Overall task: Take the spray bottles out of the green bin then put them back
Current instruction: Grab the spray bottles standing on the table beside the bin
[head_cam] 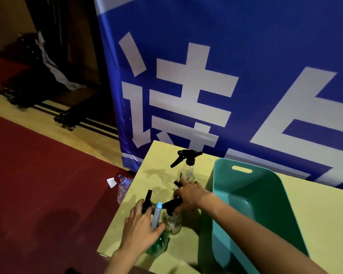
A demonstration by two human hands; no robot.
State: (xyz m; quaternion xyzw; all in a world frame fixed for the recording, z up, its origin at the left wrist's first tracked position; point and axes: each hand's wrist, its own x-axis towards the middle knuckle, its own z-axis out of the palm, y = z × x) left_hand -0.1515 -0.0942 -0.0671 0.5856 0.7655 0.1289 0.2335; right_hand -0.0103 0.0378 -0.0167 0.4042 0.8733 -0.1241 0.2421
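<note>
The left hand (pixel 141 228) has its fingers (pixel 158 227) wrapped around a green bottle (pixel 156 244) with a light blue spray top (pixel 156 214). This bottle stands near the front left corner of the counter (pixel 315 204). The fingers are closed on it.

The right hand (pixel 188 196) reaches over from the right. Its fingers (pixel 183 181) are bent around a bottle with a black top (pixel 177 183), but the hand hides most of that bottle, so I cannot tell if the grip is tight.

Just beside both hands stands a clear bottle (pixel 173 222) with a black spray top (pixel 171 205). Another black trigger (pixel 148 200) sticks up next to the left hand.

Farther back, near the back left corner of the counter, a tall clear bottle (pixel 187 171) with a black spray top (pixel 186 156) stands by itself.

The green bin (pixel 246 194) sits on the counter to the right of all the bottles. No bottle can be seen inside it. It has a handle hole (pixel 242 169) at its far end.

Some wet marks (pixel 156 175) show on the counter by the far bottle.

Behind the counter hangs a big blue banner (pixel 246 46) with white letters. On the red floor (pixel 38 175) by the left edge of the counter lies an empty water bottle (pixel 124 186) and a bit of white paper (pixel 111 182).
</note>
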